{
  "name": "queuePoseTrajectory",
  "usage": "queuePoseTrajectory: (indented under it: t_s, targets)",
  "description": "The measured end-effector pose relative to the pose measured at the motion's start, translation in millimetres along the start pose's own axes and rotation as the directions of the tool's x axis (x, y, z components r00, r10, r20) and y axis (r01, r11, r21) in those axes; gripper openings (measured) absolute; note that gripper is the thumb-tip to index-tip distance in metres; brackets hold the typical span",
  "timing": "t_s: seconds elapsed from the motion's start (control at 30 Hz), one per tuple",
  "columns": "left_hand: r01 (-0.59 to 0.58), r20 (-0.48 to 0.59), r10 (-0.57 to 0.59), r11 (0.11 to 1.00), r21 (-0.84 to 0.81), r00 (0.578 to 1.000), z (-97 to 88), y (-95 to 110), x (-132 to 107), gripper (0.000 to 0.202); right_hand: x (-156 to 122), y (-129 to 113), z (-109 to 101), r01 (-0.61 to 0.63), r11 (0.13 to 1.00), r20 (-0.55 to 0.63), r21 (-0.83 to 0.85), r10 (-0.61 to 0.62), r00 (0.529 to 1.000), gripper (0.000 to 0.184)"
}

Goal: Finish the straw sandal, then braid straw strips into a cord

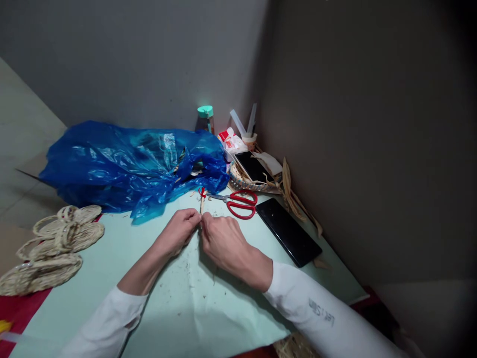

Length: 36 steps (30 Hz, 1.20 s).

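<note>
My left hand (180, 227) and my right hand (224, 239) meet over the middle of the table, both closed. Pinched between their fingertips is the near end of a thin, pale straw-like cord (202, 205). From there it runs away from me to a red tie (201, 192) at its far end. Whether the cord is braided or twisted is too small to tell. Scissors with red handles (241, 204) lie just beyond my right hand, their blades pointing left near the red tie.
A large blue plastic bag (112, 166) lies along the back left. Several woven straw sandals (70, 236) rest at the left edge. To the right is a black phone (288, 231); behind it, a basket (242, 183) holds another phone (253, 166). A green-lidded jar (205, 118) stands by the wall.
</note>
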<state>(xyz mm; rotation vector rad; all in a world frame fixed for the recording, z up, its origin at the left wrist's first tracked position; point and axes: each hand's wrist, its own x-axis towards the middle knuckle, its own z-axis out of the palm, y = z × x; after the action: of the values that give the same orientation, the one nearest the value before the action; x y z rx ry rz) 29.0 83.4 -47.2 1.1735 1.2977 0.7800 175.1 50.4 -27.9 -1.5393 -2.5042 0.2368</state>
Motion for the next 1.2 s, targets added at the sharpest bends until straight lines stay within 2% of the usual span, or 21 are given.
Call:
queuePoseTrajectory:
  t_s: [0.1, 0.2, 0.3, 0.37, 0.43, 0.5, 0.57, 0.67, 0.73, 0.8, 0.97, 1.07, 1.2]
  targets:
    - [0.066, 0.056, -0.061, 0.992, -0.108, 0.997, -2.1, -3, -2, 0.031, -4, -5, 9, 0.073, 0.997, 0.008, -0.004, -0.073, 0.997, 0.025]
    - [0.108, 0.101, -0.090, 0.976, -0.191, 0.991, -5.1, -2, -4, 0.033, -7, -6, 17, 0.096, 0.995, 0.024, -0.011, -0.096, 0.995, 0.031]
    - [0.117, 0.116, -0.091, 0.964, -0.240, 0.989, -6.7, 0, -6, 0.036, -7, -4, 15, 0.095, 0.995, 0.034, 0.027, -0.096, 0.995, 0.031]
    - [0.108, 0.110, -0.081, 0.960, -0.259, 0.991, -7.0, 1, -7, 0.036, -4, 0, 8, 0.067, 0.993, -0.027, 0.101, -0.065, 0.998, 0.026]
    - [0.095, 0.104, -0.069, 0.958, -0.269, 0.992, -6.8, 1, -7, 0.035, 0, 6, -1, 0.001, 0.977, -0.145, 0.214, 0.031, 0.989, 0.031]
    - [0.085, 0.105, -0.058, 0.959, -0.272, 0.993, -5.8, 1, -7, 0.031, 6, 13, -6, -0.055, 0.927, -0.204, 0.371, 0.139, 0.969, 0.031]
    - [0.070, 0.110, -0.042, 0.961, -0.268, 0.993, -4.0, 0, -8, 0.028, 14, 19, -4, -0.060, 0.834, -0.118, 0.548, 0.148, 0.982, 0.027]
    - [0.049, 0.112, -0.021, 0.967, -0.249, 0.993, -1.3, 1, -10, 0.023, 25, 24, 7, -0.073, 0.681, 0.042, 0.728, 0.062, 0.997, 0.030]
    - [0.030, 0.098, -0.010, 0.980, -0.198, 0.995, -1.1, 3, -12, 0.023, 30, 25, 14, -0.091, 0.649, 0.052, 0.756, 0.080, 0.995, 0.032]
    - [0.023, 0.093, -0.013, 0.994, -0.108, 0.996, -3.4, 6, -15, 0.026, 33, 25, 20, -0.092, 0.653, 0.026, 0.751, 0.111, 0.994, 0.033]
    - [-0.024, 0.046, 0.015, 0.980, 0.195, 0.999, -16.1, 19, -23, 0.029, 30, 25, 23, -0.077, 0.658, -0.009, 0.749, 0.126, 0.992, 0.031]
    - [-0.110, 0.002, 0.117, 0.932, 0.344, 0.993, -17.4, 24, -28, 0.028, 26, 25, 25, -0.089, 0.634, -0.018, 0.768, 0.160, 0.987, 0.031]
    - [-0.304, 0.060, 0.322, 0.795, 0.525, 0.945, -0.1, 23, -37, 0.027, 24, 23, 26, -0.085, 0.584, -0.017, 0.807, 0.167, 0.986, 0.031]
